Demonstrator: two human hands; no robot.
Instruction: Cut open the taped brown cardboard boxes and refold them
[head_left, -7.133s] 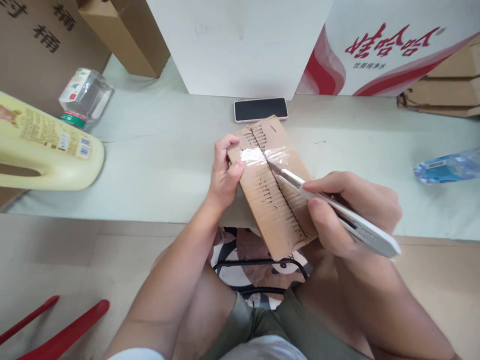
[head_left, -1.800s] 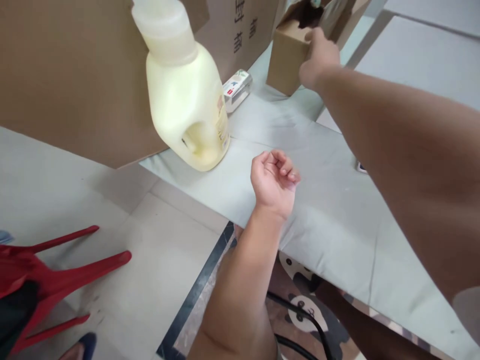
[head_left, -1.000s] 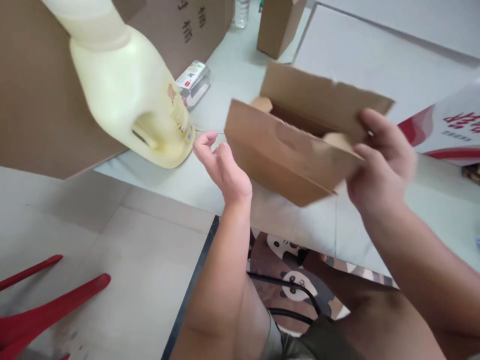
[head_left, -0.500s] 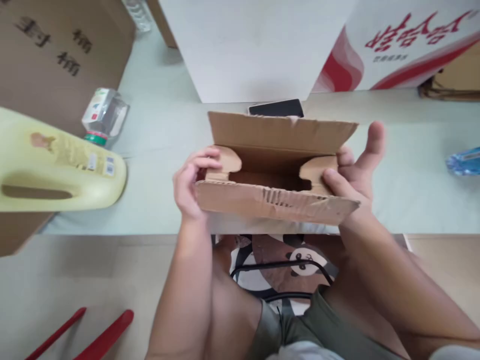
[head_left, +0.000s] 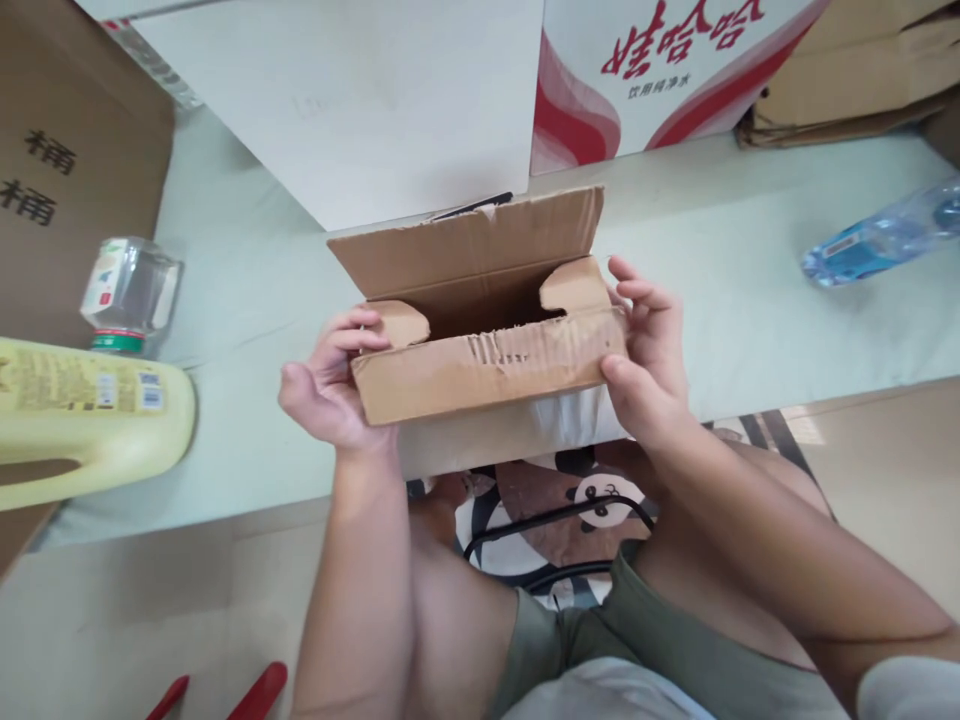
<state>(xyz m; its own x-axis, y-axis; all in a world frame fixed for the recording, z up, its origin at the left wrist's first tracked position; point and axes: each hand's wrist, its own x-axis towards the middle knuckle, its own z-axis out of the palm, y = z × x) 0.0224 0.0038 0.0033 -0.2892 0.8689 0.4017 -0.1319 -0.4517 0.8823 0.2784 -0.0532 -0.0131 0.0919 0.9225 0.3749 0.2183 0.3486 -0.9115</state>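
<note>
A small brown cardboard box is held at the table's front edge with its top flaps up. Its far flap stands tilted back and its near flap, with a torn patch, leans toward me. The two rounded side flaps bend inward; the inside is dark and its contents cannot be made out. My left hand grips the left end, fingers over the side flap and thumb sticking out. On the right end is my right hand, its thumb against the near flap's corner and its fingers behind the side.
On the left are a yellow jug, a clear bottle with green cap and a large carton. Behind stand a white box, a red-and-white carton and folded cardboard. A blue-labelled bottle lies right.
The view has swung to the right. The box is now tilted with its right end higher. My right thumb has come from the side flap onto the near flap; my left thumb now points outward.
</note>
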